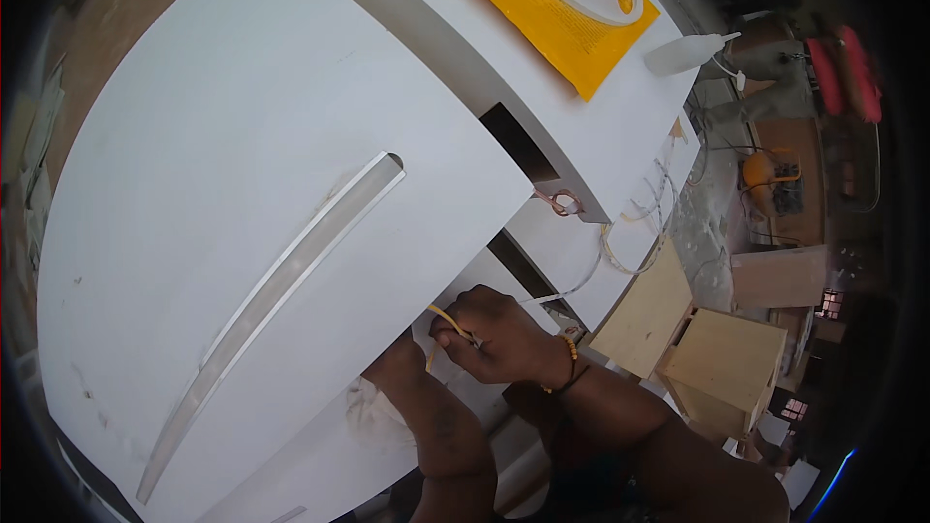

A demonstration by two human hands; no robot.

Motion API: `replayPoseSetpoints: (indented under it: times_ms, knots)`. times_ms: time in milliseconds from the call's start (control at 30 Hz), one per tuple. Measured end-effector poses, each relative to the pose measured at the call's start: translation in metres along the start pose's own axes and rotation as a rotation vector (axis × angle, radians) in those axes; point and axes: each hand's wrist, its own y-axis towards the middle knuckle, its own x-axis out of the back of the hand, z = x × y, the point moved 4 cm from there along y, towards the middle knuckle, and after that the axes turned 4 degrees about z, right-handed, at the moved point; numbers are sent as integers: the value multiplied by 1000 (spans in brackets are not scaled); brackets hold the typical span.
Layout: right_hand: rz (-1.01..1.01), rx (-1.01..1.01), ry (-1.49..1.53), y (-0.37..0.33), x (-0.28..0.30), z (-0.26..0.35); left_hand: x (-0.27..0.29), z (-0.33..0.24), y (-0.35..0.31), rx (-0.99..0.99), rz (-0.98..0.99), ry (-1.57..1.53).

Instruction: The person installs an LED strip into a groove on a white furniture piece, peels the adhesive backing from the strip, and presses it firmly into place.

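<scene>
My right hand [504,337] is closed in a pinch on a narrow yellowish LED strip [448,316], just beyond the edge of a large white panel [242,126]. From this hand a pale length of strip runs right to loose loops [620,257] on a white surface. My left hand [395,364] reaches in beside the right one, at the panel's edge; its fingers are hidden by the panel. Set into the panel is a long pale channel [281,281] with metal edges. A whitish cloth [372,415] lies beside my left wrist.
A yellow packet [581,58] with a white plastic reel [620,2] lies on the far white surface. Near them is a translucent nozzle bottle [678,54]. Thin coiled wires [562,201] stick out by a dark slot. Wooden boxes [727,363] and an orange stool [760,174] stand at right.
</scene>
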Motion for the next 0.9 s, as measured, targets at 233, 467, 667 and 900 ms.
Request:
replayPoseSetpoints:
  times_ms: [233,467,667,900]
  knots:
    - [-4,-57,24,1,9,-1,-5,10,0,68,20,-846]
    - [-36,-29,19,1,14,-3,-15,5,-9,-28,-95,-438]
    - [-22,-29,23,2,9,-2,-4,1,-14,-264,-88,782]
    - [-81,-64,29,-1,19,-8,-4,-3,-2,54,-216,-133]
